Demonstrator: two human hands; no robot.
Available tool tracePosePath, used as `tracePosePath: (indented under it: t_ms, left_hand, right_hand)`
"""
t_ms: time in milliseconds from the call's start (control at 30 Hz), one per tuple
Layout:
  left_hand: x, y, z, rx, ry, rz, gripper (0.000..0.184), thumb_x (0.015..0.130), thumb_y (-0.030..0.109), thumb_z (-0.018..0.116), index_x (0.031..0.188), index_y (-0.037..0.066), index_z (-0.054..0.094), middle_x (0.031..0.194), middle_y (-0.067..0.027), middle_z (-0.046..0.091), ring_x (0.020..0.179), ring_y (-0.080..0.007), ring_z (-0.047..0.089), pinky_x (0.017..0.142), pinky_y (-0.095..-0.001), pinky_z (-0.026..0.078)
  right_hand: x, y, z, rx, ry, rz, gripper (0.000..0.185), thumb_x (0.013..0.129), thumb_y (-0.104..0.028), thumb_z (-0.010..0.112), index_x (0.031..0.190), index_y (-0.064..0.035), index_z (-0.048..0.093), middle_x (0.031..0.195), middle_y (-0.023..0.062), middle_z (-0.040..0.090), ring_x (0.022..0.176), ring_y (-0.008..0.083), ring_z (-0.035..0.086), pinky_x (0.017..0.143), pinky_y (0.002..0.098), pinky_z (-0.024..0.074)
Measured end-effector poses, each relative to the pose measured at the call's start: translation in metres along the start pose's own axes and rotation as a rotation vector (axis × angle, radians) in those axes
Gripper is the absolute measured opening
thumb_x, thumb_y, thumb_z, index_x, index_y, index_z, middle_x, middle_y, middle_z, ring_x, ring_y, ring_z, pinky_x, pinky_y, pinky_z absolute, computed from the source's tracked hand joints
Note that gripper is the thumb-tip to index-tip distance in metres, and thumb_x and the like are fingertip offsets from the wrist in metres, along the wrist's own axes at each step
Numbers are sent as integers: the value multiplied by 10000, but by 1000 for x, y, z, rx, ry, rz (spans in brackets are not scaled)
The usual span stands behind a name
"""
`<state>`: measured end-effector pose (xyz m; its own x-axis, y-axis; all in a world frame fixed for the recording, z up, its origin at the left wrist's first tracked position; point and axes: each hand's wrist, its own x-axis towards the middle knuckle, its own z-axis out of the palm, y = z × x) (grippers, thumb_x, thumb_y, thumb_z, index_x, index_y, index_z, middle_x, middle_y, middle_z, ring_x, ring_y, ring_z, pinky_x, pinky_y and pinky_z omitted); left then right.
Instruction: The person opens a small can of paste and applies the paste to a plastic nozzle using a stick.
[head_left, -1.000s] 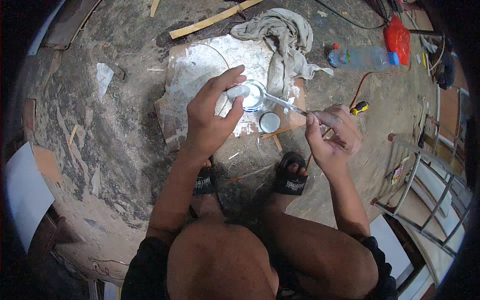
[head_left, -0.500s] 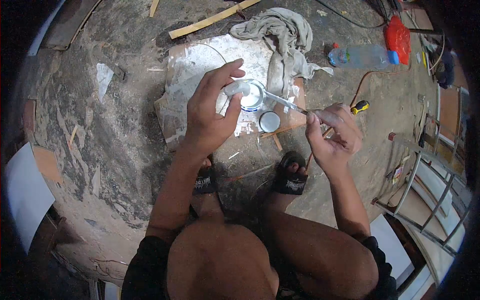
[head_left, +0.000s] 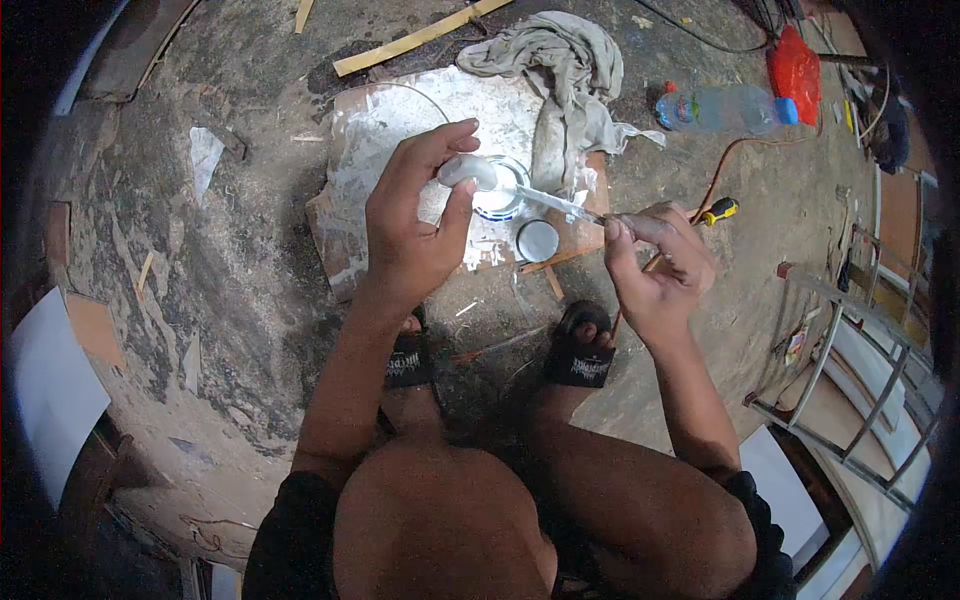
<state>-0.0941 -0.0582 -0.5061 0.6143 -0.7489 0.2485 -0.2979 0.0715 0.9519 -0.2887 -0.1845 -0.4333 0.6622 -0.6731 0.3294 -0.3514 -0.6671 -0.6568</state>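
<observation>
My left hand (head_left: 415, 215) pinches a rounded pale grey object (head_left: 466, 172) between thumb and fingers, beside an open can of white paste (head_left: 497, 203). In my right hand (head_left: 660, 262) is the end of a thin flat stick (head_left: 560, 205), whose pale tip reaches left over the can's rim. A round grey lid (head_left: 538, 241) lies just below and right of the can. Under them is a board (head_left: 365, 150) smeared with white.
A crumpled cloth (head_left: 585, 60) lies at the board's upper right. Beyond it are a plastic bottle (head_left: 725, 108), a red bag (head_left: 795, 75) and a yellow-black screwdriver (head_left: 720, 211). A wooden strip (head_left: 420, 37) lies above the board; a metal frame (head_left: 850, 310) stands at right.
My left hand has shifted slightly left with the grey object. My right hand and the stick have moved slightly left, and the stick's tip now lies over the can.
</observation>
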Motion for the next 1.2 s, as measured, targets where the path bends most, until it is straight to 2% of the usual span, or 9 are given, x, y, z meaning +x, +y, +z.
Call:
tracePosePath:
  t_ms: [233, 333, 433, 700, 800, 900, 1033, 1200]
  left_hand:
    - [1, 4, -3, -213, 10, -77, 437, 869, -82, 638, 1287, 4, 543, 1279, -139, 595, 1168, -212, 602, 1003, -343, 510]
    - [1, 4, -5, -272, -6, -106, 521, 860, -97, 661, 1352, -30, 504, 1339, -139, 565, 1205, -194, 560, 1060, -339, 454]
    - [-1, 2, -4, -318, 11, -115, 512, 872, -73, 671, 1354, -36, 501, 1360, -150, 557, 1207, -197, 560, 1056, -339, 457]
    - [0, 10, -4, -450, 32, -204, 488, 890, -51, 662, 1350, -7, 505, 1272, -126, 605, 1166, -177, 586, 1022, -326, 491]
    - [3, 6, -8, -517, 41, -220, 513, 885, -43, 674, 1365, 1, 500, 1242, -115, 617, 1146, -160, 589, 1004, -311, 499]
    - [1, 0, -12, -590, 56, -248, 523, 885, -33, 682, 1372, 5, 497, 1238, -105, 613, 1131, -156, 590, 988, -300, 506]
    - [-1, 1, -11, -672, 107, -307, 516, 884, -25, 687, 1363, 7, 501, 1231, -84, 586, 1112, -157, 585, 980, -301, 511]
    - [-5, -5, -10, -758, 52, -290, 482, 886, -48, 668, 1334, 4, 499, 1185, -60, 542, 1106, -158, 576, 1014, -340, 503]
  right_hand:
    - [-4, 6, 5, 109, -20, 98, 66, 789, 4, 751, 853, -3, 738, 753, 84, 674, 654, 179, 597, 651, 288, 460]
    - [-5, 6, 7, 143, -30, 152, 55, 816, -4, 745, 869, 11, 737, 764, 85, 675, 690, 155, 604, 665, 271, 465]
    - [-7, 6, 8, 188, -41, 221, 46, 843, -16, 739, 874, 18, 734, 785, 86, 679, 727, 135, 608, 677, 261, 461]
    - [-17, 16, 18, 306, -3, 363, 70, 868, -40, 734, 898, 23, 734, 803, 87, 686, 744, 141, 614, 694, 280, 469]
    - [-12, 9, 12, 144, -20, 213, 67, 865, -38, 737, 895, 21, 734, 795, 90, 689, 731, 146, 616, 688, 278, 473]
    - [-13, 12, 10, 119, 10, 259, 65, 856, -36, 745, 890, 19, 735, 786, 92, 690, 719, 149, 618, 678, 274, 473]
    - [-12, 14, 3, 120, 9, 216, 57, 842, -13, 748, 887, 19, 734, 788, 96, 690, 715, 145, 614, 669, 266, 469]
    - [-10, 8, -3, 134, 43, 199, 54, 830, 23, 738, 880, 34, 719, 780, 95, 679, 710, 150, 611, 661, 272, 469]
